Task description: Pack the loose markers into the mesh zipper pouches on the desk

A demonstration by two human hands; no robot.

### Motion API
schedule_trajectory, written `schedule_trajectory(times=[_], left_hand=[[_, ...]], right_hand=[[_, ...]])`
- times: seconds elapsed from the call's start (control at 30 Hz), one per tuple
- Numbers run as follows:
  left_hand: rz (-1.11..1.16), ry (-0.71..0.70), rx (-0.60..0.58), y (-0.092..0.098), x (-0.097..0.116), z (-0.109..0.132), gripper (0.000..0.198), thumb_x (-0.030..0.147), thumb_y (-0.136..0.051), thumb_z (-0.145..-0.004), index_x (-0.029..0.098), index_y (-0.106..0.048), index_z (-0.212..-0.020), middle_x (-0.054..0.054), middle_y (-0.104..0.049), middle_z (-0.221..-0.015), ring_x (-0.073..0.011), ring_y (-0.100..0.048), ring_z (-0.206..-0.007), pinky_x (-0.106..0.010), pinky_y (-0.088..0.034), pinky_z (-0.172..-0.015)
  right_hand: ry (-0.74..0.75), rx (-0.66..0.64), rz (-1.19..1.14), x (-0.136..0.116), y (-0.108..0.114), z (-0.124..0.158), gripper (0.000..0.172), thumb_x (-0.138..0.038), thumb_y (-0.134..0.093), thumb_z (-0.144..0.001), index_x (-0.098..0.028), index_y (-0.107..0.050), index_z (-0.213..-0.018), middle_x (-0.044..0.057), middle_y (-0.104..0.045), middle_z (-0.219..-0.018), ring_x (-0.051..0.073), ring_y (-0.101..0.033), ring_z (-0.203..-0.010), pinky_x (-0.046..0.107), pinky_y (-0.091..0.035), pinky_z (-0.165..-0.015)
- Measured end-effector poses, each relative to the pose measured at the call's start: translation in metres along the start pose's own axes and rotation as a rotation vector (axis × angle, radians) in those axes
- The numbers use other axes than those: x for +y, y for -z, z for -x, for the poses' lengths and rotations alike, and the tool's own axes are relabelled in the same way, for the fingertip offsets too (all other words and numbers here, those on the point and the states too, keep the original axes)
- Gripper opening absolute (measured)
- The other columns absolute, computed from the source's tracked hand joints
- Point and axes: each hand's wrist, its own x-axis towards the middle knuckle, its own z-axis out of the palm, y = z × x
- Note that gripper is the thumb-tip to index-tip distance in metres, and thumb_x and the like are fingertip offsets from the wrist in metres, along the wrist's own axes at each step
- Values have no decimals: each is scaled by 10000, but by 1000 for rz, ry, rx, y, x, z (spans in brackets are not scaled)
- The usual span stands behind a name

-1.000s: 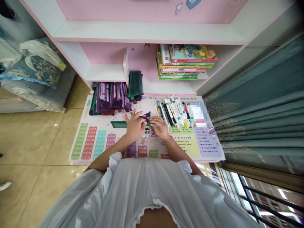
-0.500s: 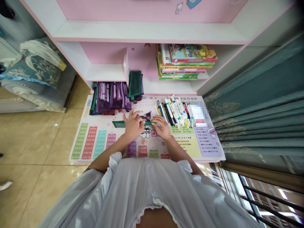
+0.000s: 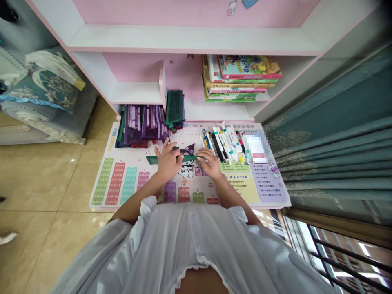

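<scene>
A long green pencil pouch (image 3: 152, 159) lies on the printed desk mat (image 3: 128, 181). My left hand (image 3: 167, 161) rests on its middle with fingers spread, pressing it down. My right hand (image 3: 208, 162) pinches the pouch's right end, fingers closed on it. Just right of that hand lies a row of several pens and markers (image 3: 225, 141).
Purple and green mesh pouches (image 3: 142, 128) stand at the mat's back left, a dark green stack (image 3: 175, 107) on the shelf beside them. Books (image 3: 239, 77) are piled on the right shelf. A teal curtain (image 3: 330, 151) hangs at the right, tiled floor at the left.
Both hands have shifted slightly away from me along with the green pouch. The left fingers have spread a little wider.
</scene>
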Motion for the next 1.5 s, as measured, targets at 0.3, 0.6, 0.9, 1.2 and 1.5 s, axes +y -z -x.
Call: schedule_trajectory(times=[0.3, 0.6, 0.9, 1.2, 1.5], left_hand=[[-16, 41, 24, 2, -10, 2, 198, 275, -522, -887, 227, -662, -755, -44, -586, -1378, -344, -301, -1462, -764, -169, -1108], [-20, 100, 25, 7, -17, 2, 161, 259, -546, -860, 235, -669, -759, -29, -576, -1396, -332, -285, -1471, -751, -135, -1124], [-30, 128, 25, 9, -22, 5, 167, 269, -549, -863, 225, -659, -745, -41, -569, -1405, -327, -278, -1474, -743, -152, -1118], [-38, 185, 27, 16, -30, 8, 171, 282, -546, -856, 227, -671, -754, -42, -557, -1415, -348, -271, -1472, -744, -145, -1117], [-33, 226, 21, 20, -32, 10, 165, 278, -548, -853, 226, -651, -735, -38, -557, -1414, -335, -256, -1480, -734, -141, -1123]], right_hand=[[-23, 11, 11, 0, 1, 0, 173, -361, -555, -944, -252, -676, -886, 47, -734, -882, 251, -677, -1004, 473, -547, -913], [-13, 31, 22, 2, 2, 0, 181, -361, -551, -946, -244, -673, -880, 47, -732, -869, 249, -683, -992, 462, -548, -901], [-27, 13, 32, 3, 3, 0, 196, -378, -549, -945, -246, -677, -877, 47, -733, -871, 251, -684, -989, 464, -546, -899], [-34, 17, 15, 2, 3, -1, 185, -366, -552, -943, -247, -678, -877, 48, -731, -879, 245, -686, -959, 444, -545, -869], [-16, 23, 6, 2, 4, -1, 181, -355, -554, -943, -244, -682, -880, 44, -729, -874, 243, -683, -955, 434, -535, -873]])
